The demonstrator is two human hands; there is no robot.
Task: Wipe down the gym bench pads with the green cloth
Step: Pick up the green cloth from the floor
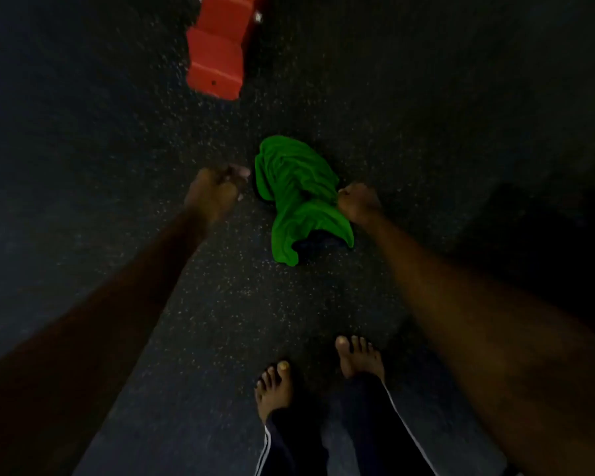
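Here right hand [358, 201] grips green cloth [299, 197] — left hand [217, 190] apparently curled.

Dark speckled floor [220, 304]; bare left foot [275, 389], right foot [358, 359]; dark trousers [296, 441], white stripes.

No readable text, label or number — nothing legible anywhere

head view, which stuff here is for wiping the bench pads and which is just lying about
For the job: green cloth, bunched up; right hand gripping its edge; left hand beside it, blurred, nothing seen in it.

Just there: red stepped object farther off, unclear what it is; speckled dark floor; bare feet. No bench pad clearly shows.
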